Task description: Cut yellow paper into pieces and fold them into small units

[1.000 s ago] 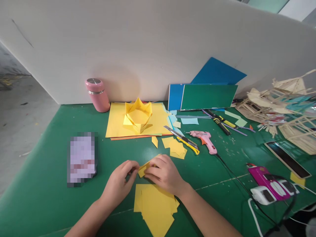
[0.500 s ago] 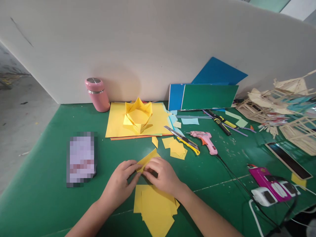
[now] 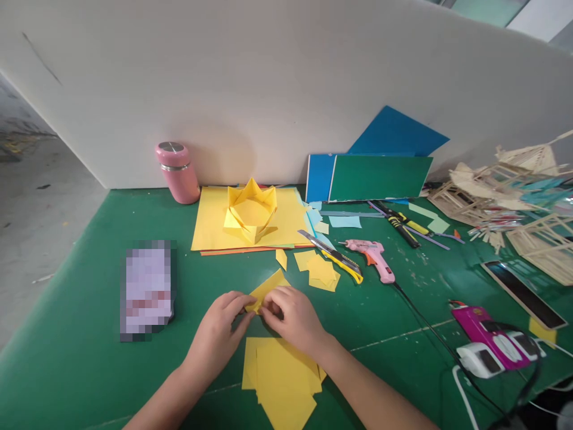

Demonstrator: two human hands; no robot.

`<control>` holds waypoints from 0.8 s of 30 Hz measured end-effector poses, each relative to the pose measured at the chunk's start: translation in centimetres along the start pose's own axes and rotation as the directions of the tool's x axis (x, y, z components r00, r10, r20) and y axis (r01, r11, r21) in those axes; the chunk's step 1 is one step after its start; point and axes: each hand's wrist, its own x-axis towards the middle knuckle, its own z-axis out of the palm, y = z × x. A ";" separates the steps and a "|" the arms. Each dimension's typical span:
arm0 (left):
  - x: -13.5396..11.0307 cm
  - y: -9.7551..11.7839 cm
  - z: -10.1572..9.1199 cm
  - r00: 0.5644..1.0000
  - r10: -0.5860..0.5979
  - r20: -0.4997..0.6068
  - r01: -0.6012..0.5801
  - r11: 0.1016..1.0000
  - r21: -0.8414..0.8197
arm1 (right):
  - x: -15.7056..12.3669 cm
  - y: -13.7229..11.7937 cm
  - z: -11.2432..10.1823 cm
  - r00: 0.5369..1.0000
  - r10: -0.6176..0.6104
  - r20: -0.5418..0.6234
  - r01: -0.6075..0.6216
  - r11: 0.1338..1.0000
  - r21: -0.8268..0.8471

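Both hands meet over the green table (image 3: 80, 370). The left hand (image 3: 218, 329) and the right hand (image 3: 294, 316) each have their grip clamped on one small yellow paper (image 3: 267, 285), fingertips pinching its near edge, its far corner pointing away. A stack of yellow squares (image 3: 283, 382) lies just below the wrists. Beyond sit a folded yellow crown (image 3: 250, 209), a utility knife (image 3: 335, 257) and a pink glue gun (image 3: 374, 255).

Pink flask (image 3: 178, 172); glue gun (image 3: 375, 257); utility knife (image 3: 333, 255).

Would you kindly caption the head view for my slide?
Left hand and right hand pinch a small folded yellow paper on a green table, near stacked yellow paper squares.
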 end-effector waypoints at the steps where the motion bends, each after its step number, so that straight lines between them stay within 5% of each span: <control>1: 0.0 0.0 0.0 1.000 -0.001 0.003 0.001 1.000 -0.002 | 0.0 0.0 0.0 1.000 0.004 -0.006 -0.004 1.000 0.008; 11: 0.0 0.0 0.1 1.000 0.010 -0.004 -0.010 1.000 -0.008 | -0.9 1.3 -0.8 0.978 -0.203 -0.044 0.207 0.973 0.098; 24: -0.4 0.2 -0.2 0.990 0.142 -0.023 -0.140 0.988 0.071 | -0.7 1.4 -1.0 0.968 -0.250 -0.031 0.251 0.967 0.039</control>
